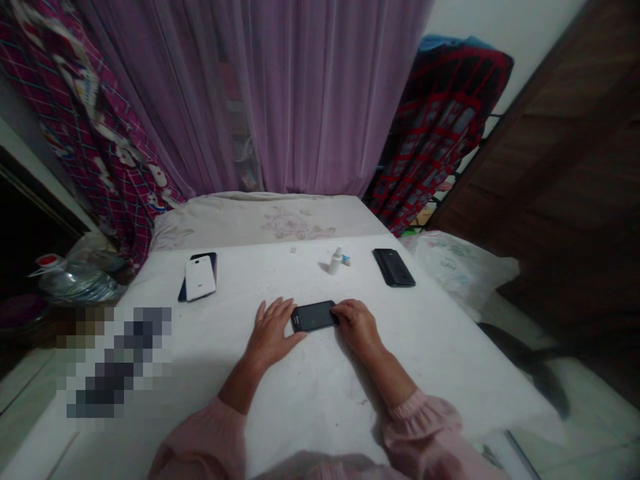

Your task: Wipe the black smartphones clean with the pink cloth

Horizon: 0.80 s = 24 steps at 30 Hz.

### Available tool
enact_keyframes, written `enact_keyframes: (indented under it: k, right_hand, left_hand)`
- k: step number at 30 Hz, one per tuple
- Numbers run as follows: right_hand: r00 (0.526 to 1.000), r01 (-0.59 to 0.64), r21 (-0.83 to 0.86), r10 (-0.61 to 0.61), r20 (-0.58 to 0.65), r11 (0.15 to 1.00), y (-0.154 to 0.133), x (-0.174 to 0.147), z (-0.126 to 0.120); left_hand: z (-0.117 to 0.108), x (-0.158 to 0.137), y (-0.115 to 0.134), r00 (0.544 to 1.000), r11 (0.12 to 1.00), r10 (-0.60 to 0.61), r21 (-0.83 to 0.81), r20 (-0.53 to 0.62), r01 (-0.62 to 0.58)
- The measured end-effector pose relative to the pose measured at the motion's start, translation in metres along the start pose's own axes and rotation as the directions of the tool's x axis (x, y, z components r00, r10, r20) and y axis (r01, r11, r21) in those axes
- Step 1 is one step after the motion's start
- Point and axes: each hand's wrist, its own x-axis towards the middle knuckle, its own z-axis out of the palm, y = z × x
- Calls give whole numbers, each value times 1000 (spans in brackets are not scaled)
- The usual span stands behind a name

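Observation:
A dark smartphone (pixel 315 316) lies screen up on the white table cover, between my two hands. My left hand (pixel 270 335) grips its left end, the index finger at the far edge and the thumb at the near edge; the other fingers are spread. At the right end, the bent fingers of my right hand (pixel 359 327) are pinched together over the screen's far corner. Whatever those fingertips may hold is hidden. Beyond the phone stands a small white spray bottle (pixel 335 261), with a small blue-and-white item (pixel 346 260) behind it.
A white phone (pixel 201 277) rests on a dark blue one at left. Black phones (pixel 395 268) are stacked at right. A tiny white piece (pixel 293 250) lies farther back. The white table (pixel 310 413) meets a purple curtain (pixel 310 100); a large water bottle (pixel 75 283) stands left.

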Motion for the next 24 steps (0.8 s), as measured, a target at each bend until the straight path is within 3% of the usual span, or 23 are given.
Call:
enact_keyframes:
  k: [6,11,18,24]
  right_hand:
    - [999,-24,67,25,-26,997,-3,10,6]
    - [1000,12,84,-10,-26,996,-14,24,14]
    - [988,86,-35,-81,131,996,-54,63,42]
    - [978,135,-56,-124,167,989,-65,65,47]
  left_hand:
    - [3,15,-10,1000,999,-30,19,-5,30]
    - [-1,31,-18,998,999,-36,27,58,35]
    - [-6,33,-16,996,999,-49,19,81,47]
    - [-3,33,-17,996,998,-67,3,54,67]
